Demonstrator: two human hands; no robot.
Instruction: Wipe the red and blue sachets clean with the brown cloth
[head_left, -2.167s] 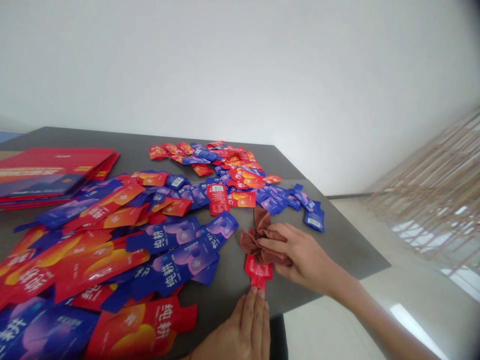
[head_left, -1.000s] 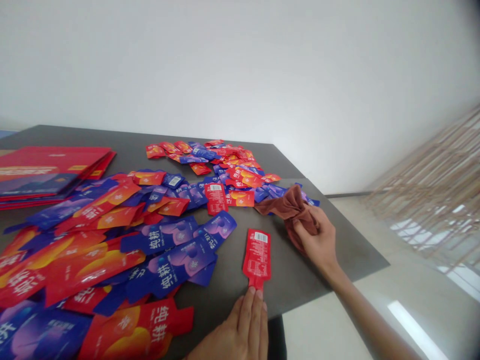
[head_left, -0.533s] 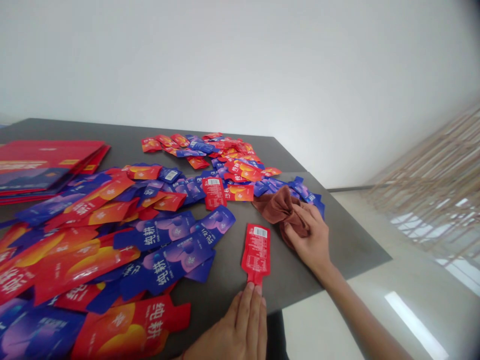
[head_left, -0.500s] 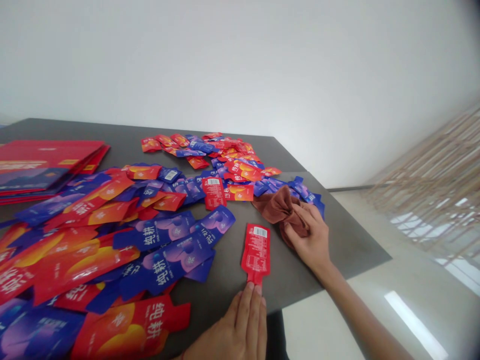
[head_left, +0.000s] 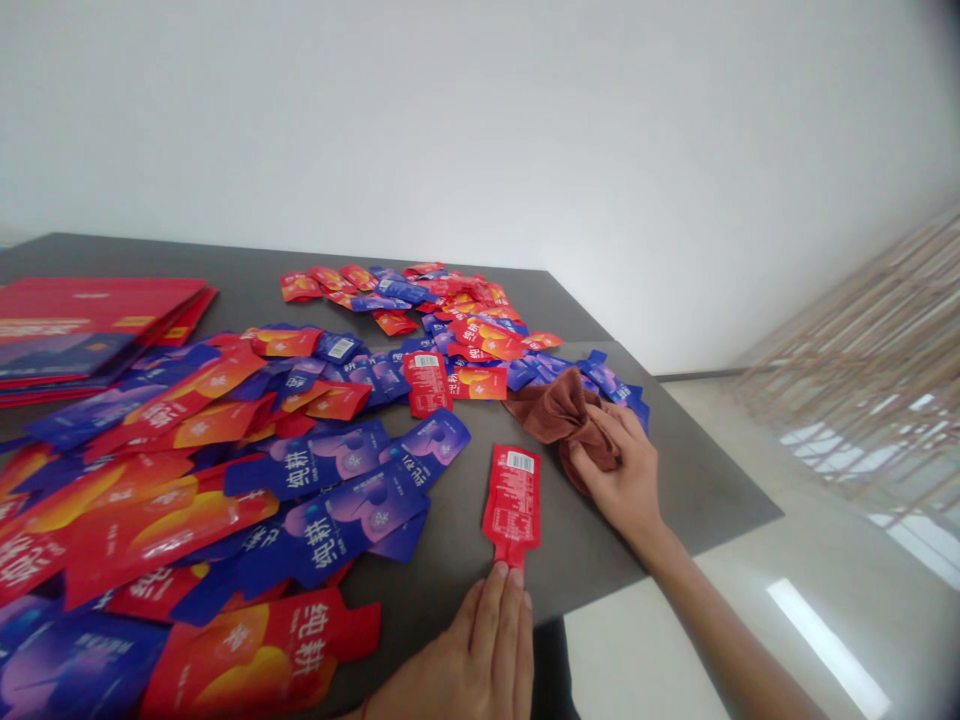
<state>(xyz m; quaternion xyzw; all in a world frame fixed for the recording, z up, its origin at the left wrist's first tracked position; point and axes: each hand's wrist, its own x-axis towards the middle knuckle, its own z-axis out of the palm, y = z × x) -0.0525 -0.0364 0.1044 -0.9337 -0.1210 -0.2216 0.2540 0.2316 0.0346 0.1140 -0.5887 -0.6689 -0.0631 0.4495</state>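
Hands apart: left hand (head_left: 469, 665), fingertips (head_left: 500, 572) touching the tab of a red sachet (head_left: 512, 505) on the dark table (head_left: 577, 560), long axis near 12-to-6, tab toward 6 o'clock; right hand (head_left: 619, 475) clamped on a brown cloth (head_left: 559, 412) at its 2 o'clock; loose sachets (head_left: 330, 505) at 9 o'clock.
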